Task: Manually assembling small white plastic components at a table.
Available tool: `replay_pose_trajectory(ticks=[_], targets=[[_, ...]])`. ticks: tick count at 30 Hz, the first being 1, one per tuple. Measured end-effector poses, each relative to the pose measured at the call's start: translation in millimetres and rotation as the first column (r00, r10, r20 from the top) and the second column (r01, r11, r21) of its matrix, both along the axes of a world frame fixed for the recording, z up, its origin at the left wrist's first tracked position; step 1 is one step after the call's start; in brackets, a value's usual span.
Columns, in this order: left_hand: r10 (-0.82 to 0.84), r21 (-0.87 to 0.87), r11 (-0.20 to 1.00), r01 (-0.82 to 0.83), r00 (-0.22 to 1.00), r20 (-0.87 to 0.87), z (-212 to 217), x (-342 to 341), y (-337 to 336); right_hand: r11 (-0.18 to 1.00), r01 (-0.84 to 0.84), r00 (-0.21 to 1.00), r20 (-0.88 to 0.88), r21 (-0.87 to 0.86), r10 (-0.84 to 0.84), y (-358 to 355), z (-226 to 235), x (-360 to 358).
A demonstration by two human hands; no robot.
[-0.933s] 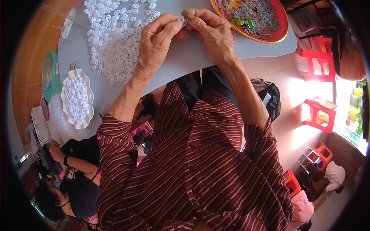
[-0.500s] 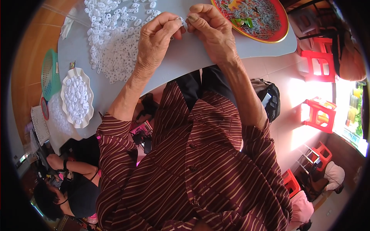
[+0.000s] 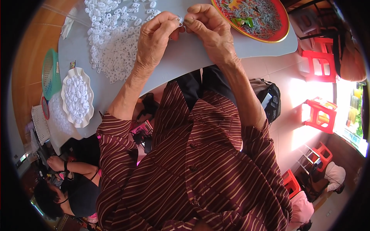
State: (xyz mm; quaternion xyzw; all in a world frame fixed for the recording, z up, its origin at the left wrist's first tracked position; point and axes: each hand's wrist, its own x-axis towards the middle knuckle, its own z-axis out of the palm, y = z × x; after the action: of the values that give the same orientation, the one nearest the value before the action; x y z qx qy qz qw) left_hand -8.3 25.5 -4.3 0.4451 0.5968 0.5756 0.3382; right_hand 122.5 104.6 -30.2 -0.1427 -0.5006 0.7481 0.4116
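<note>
Over the grey table point(image 3: 185, 57), my left hand point(image 3: 153, 40) is closed in a pinch on a small white plastic piece point(image 3: 180, 21) with holes. Close beside it, my right hand point(image 3: 213, 36) has thumb and forefinger pressed together at the piece's right side; anything between those fingertips is too small to make out. Many similar white pieces point(image 3: 115, 57) lie loose to the left of my left hand. Beyond my right hand stands a round red tray point(image 3: 284, 30) with a gold rim, holding many thin grey pieces point(image 3: 266, 19) and some green and yellow bits.
A white scalloped dish point(image 3: 91, 94) of larger white pieces stands on the table's left, next to a green basket point(image 3: 50, 75). Another person point(image 3: 79, 196) sits at lower left. Red stools point(image 3: 322, 115) and a dark backpack point(image 3: 271, 98) are to the right.
My right hand has shifted slightly left, its fingertips nearer the white piece. My left hand has barely moved and still pinches the piece.
</note>
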Motion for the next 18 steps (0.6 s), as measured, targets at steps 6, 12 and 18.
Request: replay_pose_trajectory(ticks=[6, 12, 18], targets=[[-0.02, 0.007, 1.0, 0.021, 0.994, -0.11, 9, 2, -2, 1.0, 0.001, 1.0, 0.008, 0.024, -0.001, -1, 0, 1], [-0.131, -0.001, 0.991, 0.133, 0.975, -0.182, 3, -11, 1, 0.998, 0.021, 0.998, 0.055, 0.059, -0.024, -3, 4, 4], [-0.237, -0.013, 0.971, 0.237, 0.965, -0.112, -4, -18, 4, 0.997, 0.033, 0.992, 0.118, 0.073, -0.041, -2, 0, 2]])
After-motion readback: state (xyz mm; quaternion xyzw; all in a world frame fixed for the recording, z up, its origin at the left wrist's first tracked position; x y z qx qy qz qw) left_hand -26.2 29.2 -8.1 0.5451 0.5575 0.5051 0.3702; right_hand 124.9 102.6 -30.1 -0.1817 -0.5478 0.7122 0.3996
